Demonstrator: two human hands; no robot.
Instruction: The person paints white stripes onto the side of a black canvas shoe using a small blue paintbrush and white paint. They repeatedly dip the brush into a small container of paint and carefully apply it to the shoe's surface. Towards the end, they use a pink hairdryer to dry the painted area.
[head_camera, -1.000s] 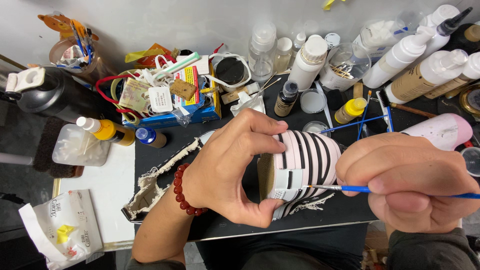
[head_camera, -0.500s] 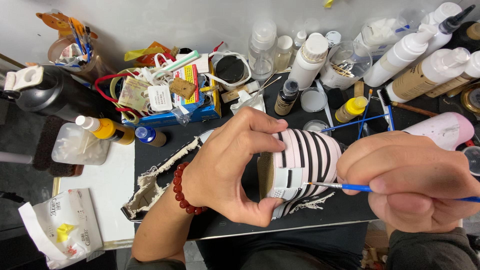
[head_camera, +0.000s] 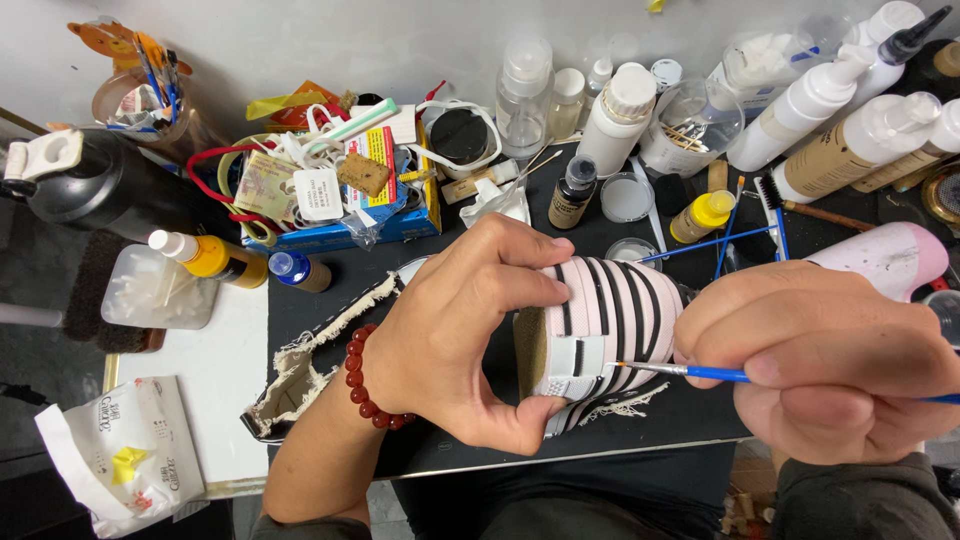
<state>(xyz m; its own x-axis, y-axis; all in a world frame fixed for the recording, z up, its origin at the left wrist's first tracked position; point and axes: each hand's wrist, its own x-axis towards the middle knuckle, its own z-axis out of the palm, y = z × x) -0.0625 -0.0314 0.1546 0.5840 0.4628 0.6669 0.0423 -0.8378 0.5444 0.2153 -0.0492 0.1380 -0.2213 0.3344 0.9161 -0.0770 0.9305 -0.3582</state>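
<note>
My left hand (head_camera: 455, 335) was curled around the striped shoe (head_camera: 610, 320), fingers over its top and thumb underneath, holding it just above the black mat (head_camera: 330, 300). My right hand (head_camera: 830, 370) sat right beside the shoe, pinched shut on a blue brush (head_camera: 700, 372) whose tip touched the shoe's pale side. Beyond them, bottles (head_camera: 620, 120) crowded the back of the table, and a frayed cloth (head_camera: 300, 365) lay by my left wrist.

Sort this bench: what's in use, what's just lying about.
In use: left hand gripping the striped shoe; right hand holding the blue-handled brush, tip on the shoe.

Lying about: pump bottles, yellow-capped bottle, blue box of oddments, white bag.
</note>
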